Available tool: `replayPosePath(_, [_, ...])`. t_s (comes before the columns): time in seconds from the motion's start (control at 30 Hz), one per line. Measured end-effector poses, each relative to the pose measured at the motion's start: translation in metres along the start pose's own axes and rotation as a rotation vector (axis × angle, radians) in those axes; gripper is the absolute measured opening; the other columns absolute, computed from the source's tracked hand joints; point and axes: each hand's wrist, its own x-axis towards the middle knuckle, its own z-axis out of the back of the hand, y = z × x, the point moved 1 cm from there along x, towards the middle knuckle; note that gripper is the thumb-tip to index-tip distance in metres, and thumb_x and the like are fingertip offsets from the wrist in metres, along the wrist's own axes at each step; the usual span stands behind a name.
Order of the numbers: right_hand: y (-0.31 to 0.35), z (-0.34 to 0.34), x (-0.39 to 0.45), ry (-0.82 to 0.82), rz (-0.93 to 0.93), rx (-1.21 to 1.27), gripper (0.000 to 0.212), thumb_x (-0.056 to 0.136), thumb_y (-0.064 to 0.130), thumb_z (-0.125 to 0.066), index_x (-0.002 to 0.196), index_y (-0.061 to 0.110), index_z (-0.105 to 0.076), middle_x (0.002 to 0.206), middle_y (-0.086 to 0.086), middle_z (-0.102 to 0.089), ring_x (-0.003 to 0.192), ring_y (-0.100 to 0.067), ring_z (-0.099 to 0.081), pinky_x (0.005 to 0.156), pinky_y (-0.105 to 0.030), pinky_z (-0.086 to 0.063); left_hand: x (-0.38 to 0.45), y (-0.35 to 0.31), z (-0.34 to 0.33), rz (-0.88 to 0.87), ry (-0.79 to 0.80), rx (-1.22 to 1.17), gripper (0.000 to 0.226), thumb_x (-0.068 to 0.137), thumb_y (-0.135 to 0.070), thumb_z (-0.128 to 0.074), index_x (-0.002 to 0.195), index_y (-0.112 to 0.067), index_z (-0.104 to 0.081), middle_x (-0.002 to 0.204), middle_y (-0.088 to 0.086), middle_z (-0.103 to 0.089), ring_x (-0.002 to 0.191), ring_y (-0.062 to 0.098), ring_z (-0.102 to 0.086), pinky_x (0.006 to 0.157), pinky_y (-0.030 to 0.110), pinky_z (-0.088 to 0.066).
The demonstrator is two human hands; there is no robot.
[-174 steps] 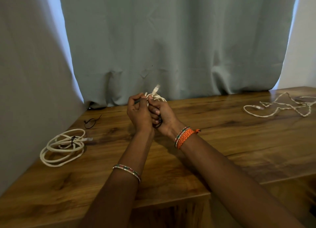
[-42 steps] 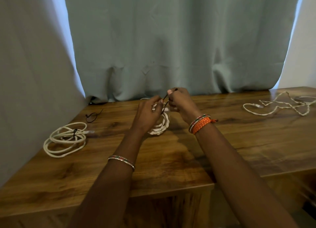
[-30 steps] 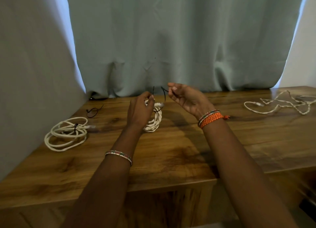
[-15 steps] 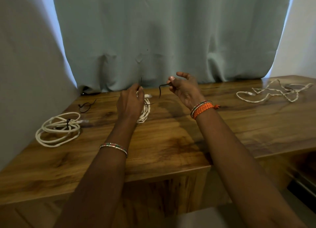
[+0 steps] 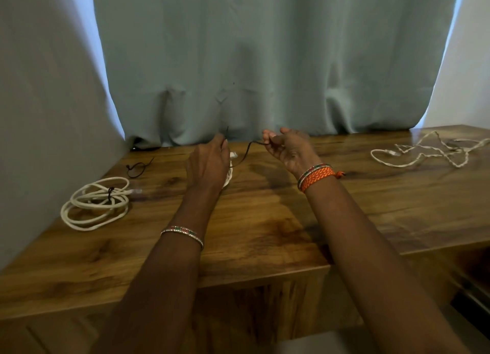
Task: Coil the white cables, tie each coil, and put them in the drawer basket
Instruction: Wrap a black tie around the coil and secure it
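A: Far left first?
B: Tied white coil point(image 5: 96, 203) is lying flat on the wooden table point(image 5: 265, 229), a dark tie cinching it. Behind it a spare black tie point(image 5: 137, 168) is sitting loose on the wood, near the curtain point(image 5: 252, 61).

A: Left hand?
B: Left hand point(image 5: 208, 165) is hovering back-up over a second white coil point(image 5: 229, 172), mostly hiding it; only a sliver and a plug end are showing at its right edge. Fingertips are pinching one end of a black tie point(image 5: 245, 154), that end sticking up past them.

A: Right hand?
B: Right hand point(image 5: 287, 148) is turning palm-left, thumb and fingers pinching the other end of that tie. The tie is sagging between both hands, down toward the coil.

A: Far right?
B: Uncoiled white cable point(image 5: 427, 152) is sprawling on the table, well apart from both hands. Drawer basket isn't identifiable; only a dark gap is showing below the table's right edge.
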Motion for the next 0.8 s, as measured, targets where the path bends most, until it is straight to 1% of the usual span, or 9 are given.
replayPosePath(0.13, [-0.002,-0.005,-0.004,0.041,0.118,-0.256,0.027,0.089,-0.016,-0.045,0.101,0.008,-0.045,0.089,-0.014,-0.065,0.069,-0.012,-0.060,0.065,-0.020,-0.051,-0.001,-0.009,-0.003,-0.168,0.022,0.070,0.024,0.097,-0.028,-0.042,0.095,-0.012,-0.060,0.084,0.017,-0.066,0.077,0.037,-0.062,0.057,0.031,-0.030])
replayPosePath(0.2, [-0.003,-0.008,-0.005,0.063,0.223,-0.383,0.029,0.086,-0.017,-0.051,0.095,0.010,-0.046,0.093,-0.016,-0.065,0.072,-0.014,-0.063,0.072,-0.022,-0.053,0.000,-0.011,-0.008,-0.243,0.060,0.076,0.022,0.097,-0.027,-0.043,0.091,-0.013,-0.058,0.079,0.016,-0.064,0.072,0.036,-0.061,0.054,0.031,-0.031])
replayPosePath(0.23, [-0.004,-0.009,-0.007,0.073,0.255,-0.415,0.031,0.084,-0.018,-0.054,0.097,0.009,-0.046,0.092,-0.017,-0.065,0.073,-0.016,-0.064,0.074,-0.025,-0.055,0.000,-0.012,-0.010,-0.262,0.072,0.074,0.021,0.096,-0.027,-0.044,0.089,-0.013,-0.058,0.076,0.015,-0.064,0.069,0.036,-0.061,0.053,0.031,-0.030])
replayPosePath(0.33, [-0.005,-0.008,-0.009,0.073,0.237,-0.410,0.036,0.081,-0.016,-0.060,0.111,0.001,-0.049,0.082,-0.016,-0.064,0.069,-0.020,-0.065,0.075,-0.031,-0.057,-0.001,-0.014,-0.009,-0.303,0.063,0.078,0.020,0.095,-0.026,-0.047,0.085,-0.013,-0.059,0.073,0.013,-0.065,0.065,0.035,-0.061,0.052,0.029,-0.027])
replayPosePath(0.43, [-0.005,-0.007,-0.010,0.118,0.211,-0.434,0.028,0.083,-0.013,-0.060,0.110,-0.010,-0.056,0.077,-0.015,-0.064,0.061,-0.016,-0.064,0.075,-0.028,-0.057,-0.002,-0.016,-0.006,-0.328,0.070,0.073,0.019,0.094,-0.025,-0.048,0.084,-0.013,-0.059,0.076,0.013,-0.066,0.068,0.036,-0.061,0.054,0.030,-0.027])
replayPosePath(0.5, [-0.004,-0.005,-0.009,0.136,0.219,-0.478,0.026,0.083,-0.009,-0.062,0.108,-0.012,-0.060,0.077,-0.013,-0.064,0.062,-0.014,-0.064,0.070,-0.024,-0.058,-0.002,-0.015,-0.005,-0.326,0.081,0.079,0.020,0.094,-0.025,-0.046,0.084,-0.012,-0.057,0.078,0.013,-0.065,0.071,0.036,-0.060,0.055,0.031,-0.026])
replayPosePath(0.57, [-0.004,-0.004,-0.007,0.133,0.231,-0.543,0.023,0.083,-0.005,-0.065,0.106,-0.009,-0.064,0.078,-0.008,-0.065,0.066,-0.013,-0.062,0.067,-0.021,-0.057,-0.003,-0.015,-0.004,-0.330,0.087,0.095,0.020,0.095,-0.026,-0.045,0.084,-0.013,-0.057,0.080,0.012,-0.065,0.073,0.034,-0.060,0.055,0.031,-0.025])
replayPosePath(0.7, [-0.004,-0.004,-0.003,0.132,0.306,-0.660,0.012,0.081,-0.001,-0.069,0.092,0.004,-0.069,0.080,-0.003,-0.066,0.073,-0.012,-0.063,0.071,-0.023,-0.056,-0.002,-0.014,-0.004,-0.346,0.102,0.071,0.020,0.095,-0.025,-0.045,0.084,-0.013,-0.057,0.079,0.012,-0.064,0.071,0.034,-0.059,0.055,0.031,-0.026])
replayPosePath(0.8, [-0.005,-0.003,0.000,0.112,0.353,-0.684,0.012,0.079,-0.002,-0.070,0.090,0.004,-0.069,0.080,-0.004,-0.067,0.075,-0.013,-0.065,0.072,-0.025,-0.056,-0.002,-0.015,-0.004,-0.362,0.114,0.072,0.020,0.095,-0.025,-0.045,0.086,-0.013,-0.057,0.078,0.011,-0.064,0.069,0.032,-0.058,0.054,0.031,-0.028])
